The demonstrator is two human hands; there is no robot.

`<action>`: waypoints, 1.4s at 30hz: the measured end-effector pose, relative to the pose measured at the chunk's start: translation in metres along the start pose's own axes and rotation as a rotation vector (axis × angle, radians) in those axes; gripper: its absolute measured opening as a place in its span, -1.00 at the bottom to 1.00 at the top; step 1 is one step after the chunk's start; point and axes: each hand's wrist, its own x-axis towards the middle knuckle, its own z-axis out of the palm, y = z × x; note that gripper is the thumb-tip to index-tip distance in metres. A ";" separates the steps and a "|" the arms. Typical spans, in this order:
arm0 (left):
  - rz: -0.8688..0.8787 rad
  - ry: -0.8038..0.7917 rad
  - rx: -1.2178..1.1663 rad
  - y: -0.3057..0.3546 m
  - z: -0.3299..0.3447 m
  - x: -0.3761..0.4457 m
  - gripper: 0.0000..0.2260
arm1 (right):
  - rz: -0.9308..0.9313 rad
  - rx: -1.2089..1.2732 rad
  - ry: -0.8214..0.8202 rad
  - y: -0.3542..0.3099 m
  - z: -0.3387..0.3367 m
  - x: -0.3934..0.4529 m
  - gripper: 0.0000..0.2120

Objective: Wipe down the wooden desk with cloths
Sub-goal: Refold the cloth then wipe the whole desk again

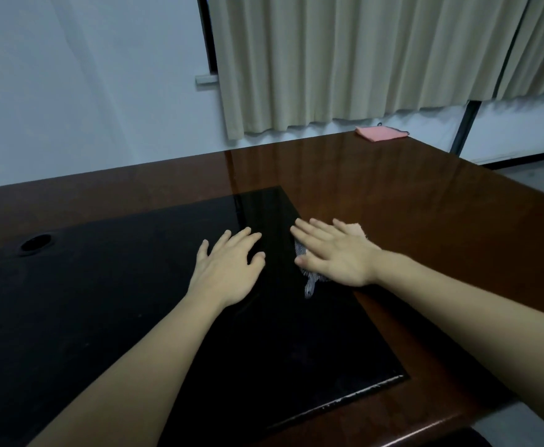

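Left hand (228, 269) flat on desk (425, 204); right hand (338, 253) flat on cloth (309, 282).

No text, label, brand, number or sign can be read anywhere on the desk, the cloths, the wall or the curtain.

One wide-angle view only, worn on my head, facing forward and down. My forearms enter from the lower frame edge; the desk (393, 195) fills the close foreground.
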 end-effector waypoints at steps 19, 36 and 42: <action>-0.028 0.018 0.013 0.003 0.000 -0.002 -0.55 | 0.206 -0.010 0.032 0.064 -0.012 0.030 -0.35; -0.022 0.022 0.018 0.003 0.000 -0.003 -0.56 | -0.124 0.014 -0.018 0.033 0.003 -0.034 -0.36; -0.019 0.025 0.014 0.004 -0.001 -0.004 -0.56 | 0.135 -0.022 0.026 0.060 -0.008 0.023 -0.34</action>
